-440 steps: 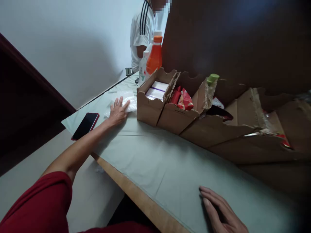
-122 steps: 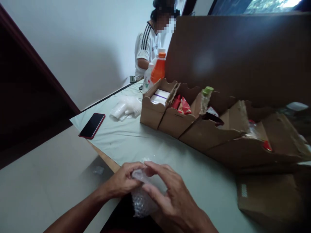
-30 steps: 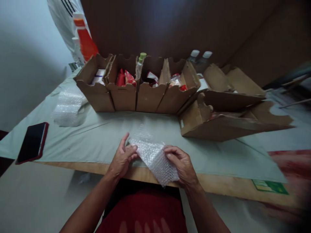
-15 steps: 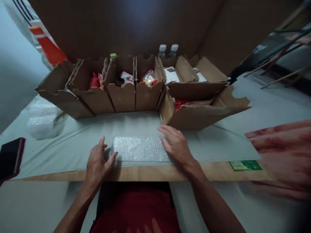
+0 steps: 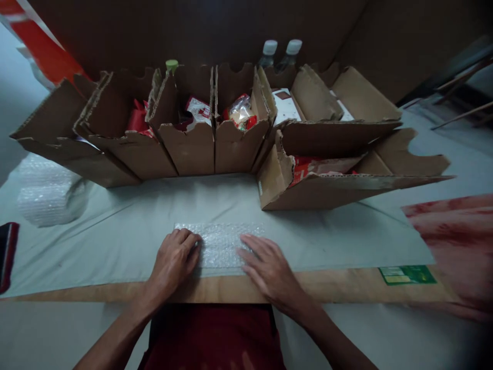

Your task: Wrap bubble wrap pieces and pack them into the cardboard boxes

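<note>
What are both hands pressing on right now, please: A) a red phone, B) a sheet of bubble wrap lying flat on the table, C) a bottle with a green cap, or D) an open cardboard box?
B: the left hand and right hand rest palms down on the flat bubble wrap sheet.

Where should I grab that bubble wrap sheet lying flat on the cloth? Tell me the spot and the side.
Probably the far long edge of the bubble wrap sheet, reached from above. It lies flat, with the left hand and right hand pressing its near part, so the exposed far edge is the free part to pinch and lift.
</note>
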The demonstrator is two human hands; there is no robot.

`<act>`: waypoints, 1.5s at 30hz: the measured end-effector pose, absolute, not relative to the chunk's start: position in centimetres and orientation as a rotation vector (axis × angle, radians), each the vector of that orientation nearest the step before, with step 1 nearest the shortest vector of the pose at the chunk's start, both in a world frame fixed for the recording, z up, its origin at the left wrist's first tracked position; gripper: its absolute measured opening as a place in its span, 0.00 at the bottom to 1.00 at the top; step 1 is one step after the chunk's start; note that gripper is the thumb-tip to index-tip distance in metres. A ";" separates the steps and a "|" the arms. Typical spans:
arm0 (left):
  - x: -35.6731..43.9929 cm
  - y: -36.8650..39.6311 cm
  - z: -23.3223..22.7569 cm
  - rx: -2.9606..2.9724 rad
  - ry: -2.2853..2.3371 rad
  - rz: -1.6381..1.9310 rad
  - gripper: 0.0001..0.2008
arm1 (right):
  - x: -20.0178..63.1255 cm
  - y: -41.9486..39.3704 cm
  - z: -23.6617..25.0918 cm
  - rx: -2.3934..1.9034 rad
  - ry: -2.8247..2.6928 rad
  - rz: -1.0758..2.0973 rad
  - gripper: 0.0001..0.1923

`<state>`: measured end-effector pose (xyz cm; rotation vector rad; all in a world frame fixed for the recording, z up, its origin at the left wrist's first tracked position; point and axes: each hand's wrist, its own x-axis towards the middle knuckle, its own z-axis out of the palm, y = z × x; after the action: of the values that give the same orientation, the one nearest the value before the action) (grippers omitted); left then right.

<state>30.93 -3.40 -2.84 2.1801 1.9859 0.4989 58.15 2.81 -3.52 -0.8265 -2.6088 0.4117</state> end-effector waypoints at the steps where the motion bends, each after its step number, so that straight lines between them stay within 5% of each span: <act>1: 30.8 -3.6 -2.9 2.173 1.989 0.501 0.10 | 60.2 3.3 -3.6 -0.945 -2.545 0.369 0.15; 5: 30.6 -4.0 -2.4 2.148 1.947 0.522 0.10 | 64.1 5.3 -2.9 -1.218 -2.346 0.203 0.13; 12: 28.4 -5.5 -1.7 1.956 2.361 0.467 0.18 | 58.7 7.2 -2.0 -1.187 -2.585 0.233 0.18; 15: 28.2 -5.9 -2.6 1.834 2.359 0.420 0.17 | 58.4 6.9 -2.3 -1.162 -2.559 0.283 0.09; 17: 28.3 -6.0 -3.6 1.836 2.286 0.492 0.15 | 58.9 6.4 -2.3 -1.119 -2.497 0.371 0.02; 21: 28.0 -6.1 -4.0 1.835 2.211 0.662 0.10 | 59.9 4.3 -1.7 -1.162 -2.324 0.719 0.05; 27: 29.9 0.0 1.4 2.049 2.181 0.739 0.19 | 59.3 -1.0 -1.4 -1.258 -1.941 1.272 0.34; 32: 31.0 5.3 1.4 2.286 2.004 0.497 0.33 | 58.2 -2.7 -1.6 -1.222 -1.928 1.420 0.20; 39: 32.3 -7.9 0.9 2.243 1.515 0.655 0.36 | 58.1 -2.9 -0.5 -1.286 -1.789 1.673 0.20; 45: 36.1 -10.1 -1.8 2.228 1.561 0.977 0.25 | 57.4 -3.2 -0.8 -1.192 -1.540 1.862 0.18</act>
<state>36.10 -10.10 -1.81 2.2280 1.5606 0.9768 57.39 -3.19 -0.76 -1.1921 -1.5404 1.8621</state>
